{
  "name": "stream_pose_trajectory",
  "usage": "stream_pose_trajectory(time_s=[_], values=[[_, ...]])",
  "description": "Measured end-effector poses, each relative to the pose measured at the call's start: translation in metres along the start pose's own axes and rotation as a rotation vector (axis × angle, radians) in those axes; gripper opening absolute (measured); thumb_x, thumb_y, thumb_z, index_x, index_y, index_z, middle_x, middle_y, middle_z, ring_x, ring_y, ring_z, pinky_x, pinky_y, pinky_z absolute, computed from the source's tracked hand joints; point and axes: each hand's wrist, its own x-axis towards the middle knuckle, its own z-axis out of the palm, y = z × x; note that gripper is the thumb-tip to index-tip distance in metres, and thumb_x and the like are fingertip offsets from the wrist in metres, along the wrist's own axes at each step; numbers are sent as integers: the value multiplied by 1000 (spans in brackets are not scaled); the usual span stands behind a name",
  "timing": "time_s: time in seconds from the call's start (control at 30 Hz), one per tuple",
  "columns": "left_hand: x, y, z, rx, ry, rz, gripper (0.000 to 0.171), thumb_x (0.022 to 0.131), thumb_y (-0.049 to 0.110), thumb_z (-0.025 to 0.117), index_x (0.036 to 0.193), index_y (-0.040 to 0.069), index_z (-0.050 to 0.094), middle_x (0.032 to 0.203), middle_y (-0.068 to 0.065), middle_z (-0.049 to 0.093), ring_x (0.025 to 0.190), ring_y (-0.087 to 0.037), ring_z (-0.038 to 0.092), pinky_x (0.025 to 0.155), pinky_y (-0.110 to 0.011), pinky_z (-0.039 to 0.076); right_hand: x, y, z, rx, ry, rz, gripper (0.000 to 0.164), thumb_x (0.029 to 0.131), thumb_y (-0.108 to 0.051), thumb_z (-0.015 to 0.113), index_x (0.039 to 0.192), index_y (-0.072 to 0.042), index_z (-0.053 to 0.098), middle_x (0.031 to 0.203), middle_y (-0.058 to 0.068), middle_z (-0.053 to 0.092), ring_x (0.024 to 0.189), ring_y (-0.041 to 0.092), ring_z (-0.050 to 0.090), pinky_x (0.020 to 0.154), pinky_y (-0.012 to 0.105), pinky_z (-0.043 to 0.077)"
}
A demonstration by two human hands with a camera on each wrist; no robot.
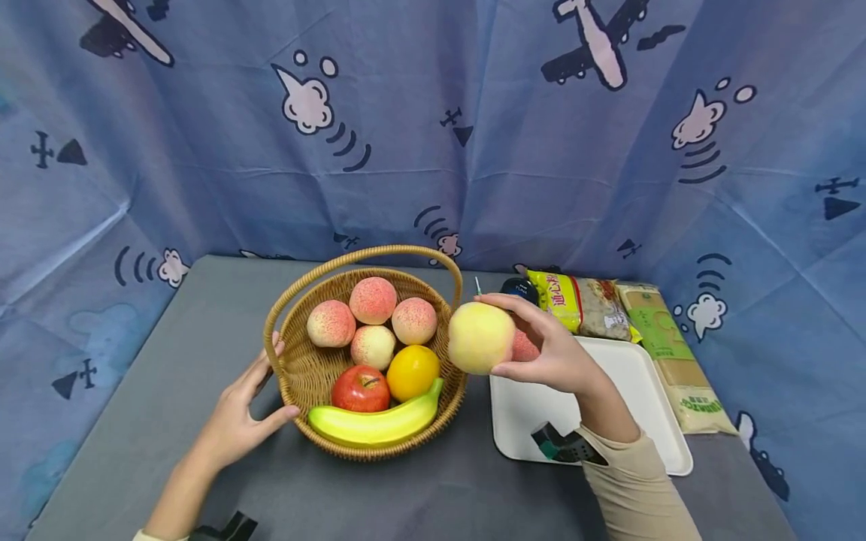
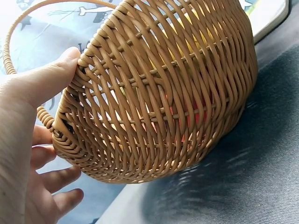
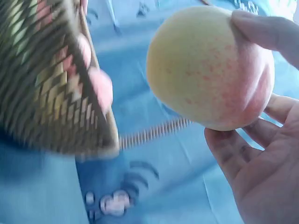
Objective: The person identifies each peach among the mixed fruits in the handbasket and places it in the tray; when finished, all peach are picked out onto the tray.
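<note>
One yellow-pink peach (image 1: pixel 481 338) is up by the right rim of the basket (image 1: pixel 365 453), with the right hand (image 1: pixel 551 352) clamped on it. Gentle fingers (no squeezing) seem best. The left hand (image 1: pixel 237 424), fingers apart, touches the left rim, which should stop tipping. A white tray (image 1: pixel 531 417) lies farther right.

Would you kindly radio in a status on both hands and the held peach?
Left hand touching the basket. Right hand gripping the peach, raised by the basket's right edge. Handle arching close by, possibly in the way.
</note>
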Motion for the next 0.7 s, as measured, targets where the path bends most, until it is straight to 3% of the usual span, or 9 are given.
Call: stream_pose_trajectory(time_s=[0.2, 0.43, 0.6, 0.7], values=[[0, 1, 1, 6, 4, -10, 92, 75, 10, 79, 151, 11, 26, 156, -15, 25, 133, 8, 26, 99, -1, 27, -39, 23, -26, -138, 142, 161, 80, 71, 2, 79, 142, -14, 44, 141, 4, 45, 125, 3, 43, 100, 10, 37], [-2, 2, 1, -23, 24, 24, 93, 71, 7, 80, 150, 8, 29, 158, -3, 21, 135, 7, 26, 101, -2, 28, -76, 53, -45, -233, 259, 286, 75, 75, -2, 78, 142, -11, 44, 136, 6, 47, 115, -4, 44, 93, 3, 36], [-2, 3, 0, -1, 13, 2, 95, 72, 9, 80, 151, 11, 27, 157, -10, 23, 133, 8, 27, 99, -1, 28, -97, 78, -56, -281, 299, 407, 74, 79, -11, 77, 143, -9, 41, 141, 15, 43, 112, -6, 40, 89, 0, 34], [0, 3, 0, 3, 13, -1, 94, 72, 9, 80, 151, 12, 27, 156, -15, 25, 133, 9, 27, 99, -1, 28, -106, 92, -61, -300, 298, 496, 76, 81, -19, 76, 145, -7, 37, 144, 16, 40, 114, 1, 40, 88, 3, 34]])
